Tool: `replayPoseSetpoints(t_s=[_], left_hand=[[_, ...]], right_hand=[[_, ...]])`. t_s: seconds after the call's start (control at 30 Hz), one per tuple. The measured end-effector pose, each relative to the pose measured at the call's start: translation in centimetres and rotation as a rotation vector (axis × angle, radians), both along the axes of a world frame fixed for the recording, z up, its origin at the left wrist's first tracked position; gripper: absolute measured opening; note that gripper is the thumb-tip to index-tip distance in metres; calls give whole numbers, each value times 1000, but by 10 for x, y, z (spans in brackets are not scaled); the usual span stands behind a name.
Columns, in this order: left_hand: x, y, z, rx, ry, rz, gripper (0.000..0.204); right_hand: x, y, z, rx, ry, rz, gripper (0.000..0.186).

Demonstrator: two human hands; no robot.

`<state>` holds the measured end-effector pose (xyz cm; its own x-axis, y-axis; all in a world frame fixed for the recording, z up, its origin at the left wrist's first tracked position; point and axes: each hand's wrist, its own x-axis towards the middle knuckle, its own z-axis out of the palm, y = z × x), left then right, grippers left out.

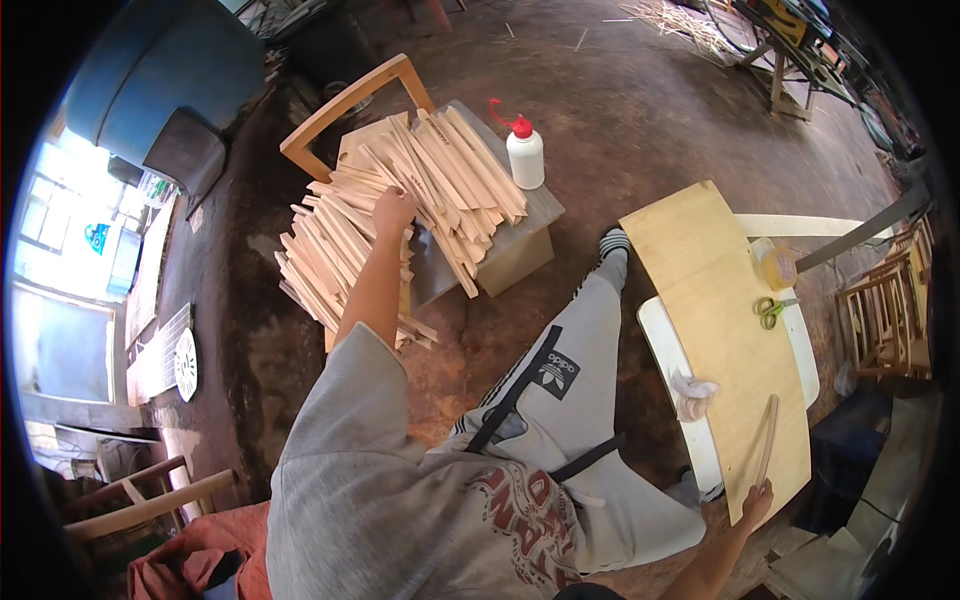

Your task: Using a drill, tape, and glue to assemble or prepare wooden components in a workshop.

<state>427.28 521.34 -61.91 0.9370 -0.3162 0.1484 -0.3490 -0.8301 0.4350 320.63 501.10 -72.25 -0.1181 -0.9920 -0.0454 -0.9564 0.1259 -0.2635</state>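
While the right grip (758, 500) pinches a single wooden strip (769, 440) by its near end, I see the rest of it slanting up along a plywood surface (710, 270), which seems to give the slim piece a flat backing. The left grip (394, 210) is out among the piled strips (335, 245), its fingers down on the wood; from my camera I cannot tell whether they pinch a piece or merely touch the heap. Those strips lie fanned and overlapping, I judge so that ends stick out where fingers can reach them. A second bundle (465, 170) rests just beside, on a grey box (520, 262) that lifts it off the floor. A white bottle (525, 158) with a red cap stands upright at the box's corner, apparently set clear of the wood to avoid a knock. Across on the plywood, I find green scissors (769, 312) and a tape roll (778, 268) close together at the right edge, probably parked there to leave the middle free.
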Motion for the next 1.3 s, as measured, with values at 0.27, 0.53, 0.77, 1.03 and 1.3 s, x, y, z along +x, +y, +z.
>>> replayPoseSetpoints(t_s=[0.27, 0.53, 0.77, 1.03, 1.3], left_hand=[[33, 12, -33, 284, 18, -72, 60], [23, -10, -68, -100, 500, 58, 68], [-5, -28, -18, -899, 757, 237, 29], [-38, -18, 42, -1428, 946, 157, 28], [-148, -25, 89, -1474, 853, -55, 42]], right_hand=[[128, 6, 31, 262, 355, -80, 51], [142, 32, 58, 167, -161, -337, 58], [77, 26, 1, 112, 93, -199, 54], [83, 21, -11, 48, 58, -173, 56], [81, 21, -11, 49, -1, -135, 56]])
